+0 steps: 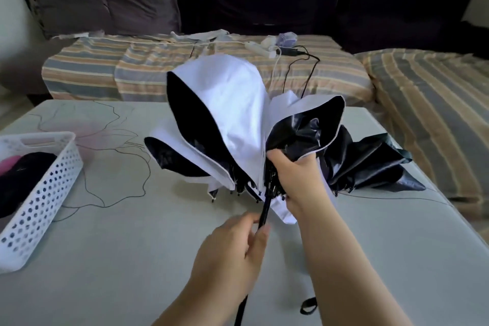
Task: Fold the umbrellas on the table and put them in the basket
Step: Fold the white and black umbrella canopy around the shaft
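A white umbrella [232,114] with a black lining is half collapsed above the middle of the table [119,259], its canopy loose and puffed up. My left hand [238,246] grips the black shaft just below the canopy. My right hand [299,174] holds the bunched ribs and fabric at the canopy's lower end. A dark green-black umbrella [370,164] lies crumpled on the table behind and to the right. A white perforated basket [42,193] stands at the left edge, holding folded dark and pink umbrellas [21,174].
A black wrist strap [308,306] lies on the table near my right forearm. Behind the table is a sofa with a striped cover [185,69], dark cushions, a power strip and cables [277,51].
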`<state>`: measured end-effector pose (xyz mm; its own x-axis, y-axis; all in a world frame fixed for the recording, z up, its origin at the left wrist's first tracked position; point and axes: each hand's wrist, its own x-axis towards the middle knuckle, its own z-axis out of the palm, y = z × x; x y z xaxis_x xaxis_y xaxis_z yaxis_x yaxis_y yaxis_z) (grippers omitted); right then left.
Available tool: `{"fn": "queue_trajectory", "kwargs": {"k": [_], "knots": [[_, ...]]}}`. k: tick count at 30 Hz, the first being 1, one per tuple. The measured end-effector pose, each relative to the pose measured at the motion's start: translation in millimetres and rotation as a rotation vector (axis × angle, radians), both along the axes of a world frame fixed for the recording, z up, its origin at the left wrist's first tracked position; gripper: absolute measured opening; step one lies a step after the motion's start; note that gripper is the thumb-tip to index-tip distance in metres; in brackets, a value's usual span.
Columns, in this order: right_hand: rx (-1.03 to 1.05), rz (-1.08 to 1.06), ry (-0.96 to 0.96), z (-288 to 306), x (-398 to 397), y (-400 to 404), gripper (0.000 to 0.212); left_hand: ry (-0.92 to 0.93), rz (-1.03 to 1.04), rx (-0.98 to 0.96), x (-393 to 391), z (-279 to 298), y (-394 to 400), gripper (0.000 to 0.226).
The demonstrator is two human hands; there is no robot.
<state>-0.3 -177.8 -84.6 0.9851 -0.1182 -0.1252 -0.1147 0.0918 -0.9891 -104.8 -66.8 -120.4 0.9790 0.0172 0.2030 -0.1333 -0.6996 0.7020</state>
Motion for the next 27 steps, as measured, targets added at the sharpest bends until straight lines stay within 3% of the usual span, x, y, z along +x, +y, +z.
{"fn": "queue_trajectory", "kwargs": {"k": [2, 4, 6, 7, 9, 11, 13, 15, 16, 18, 23, 27], "knots": [[-0.061, 0.019, -0.006, -3.9, -2.2, -0.2, 0.035, -0.246, 0.105, 0.146, 3.6, 4.8, 4.0, 0.026], [-0.165, 0.050, -0.049, -6.9, -5.4, 1.7, 0.035, -0.515, 0.200, 0.085, 10.3, 14.1, 8.4, 0.028], [-0.265, 0.091, -0.080, -8.8, -10.8, 6.6, 0.038, -0.617, 0.265, 0.127, 22.7, 13.2, 13.7, 0.035], [-0.278, 0.120, -0.106, -10.4, -14.0, 10.0, 0.039, -0.570, 0.287, 0.115, 28.6, 13.4, 16.3, 0.043], [-0.248, 0.168, -0.163, -14.5, -21.1, 16.7, 0.040, -0.325, 0.308, -0.119, 36.0, 16.0, 20.7, 0.054], [-0.190, 0.197, -0.179, -17.4, -27.1, 21.7, 0.041, -0.031, 0.260, -0.401, 37.7, 20.5, 21.5, 0.041], [-0.094, 0.203, -0.134, -17.4, -30.0, 23.7, 0.035, 0.075, 0.226, -0.461, 39.7, 18.3, 23.5, 0.029], [0.057, 0.192, -0.009, -14.1, -32.2, 24.7, 0.021, 0.186, 0.180, -0.506, 40.7, 14.2, 21.5, 0.041], [0.144, 0.201, 0.061, -13.5, -33.2, 25.2, 0.018, 0.268, 0.125, -0.561, 41.2, 11.5, 19.7, 0.057], [0.257, 0.252, 0.179, -14.3, -34.9, 27.6, 0.022, 0.412, 0.068, -0.716, 41.0, 7.5, 13.2, 0.078], [0.283, 0.273, 0.307, -18.0, -37.5, 33.9, 0.031, 0.441, 0.143, -0.791, 36.3, 14.5, 9.8, 0.037], [0.063, 0.329, 0.208, -11.8, -34.1, 24.1, 0.042, 0.409, 0.196, -0.973, 36.6, 20.3, 7.5, 0.026]]}}
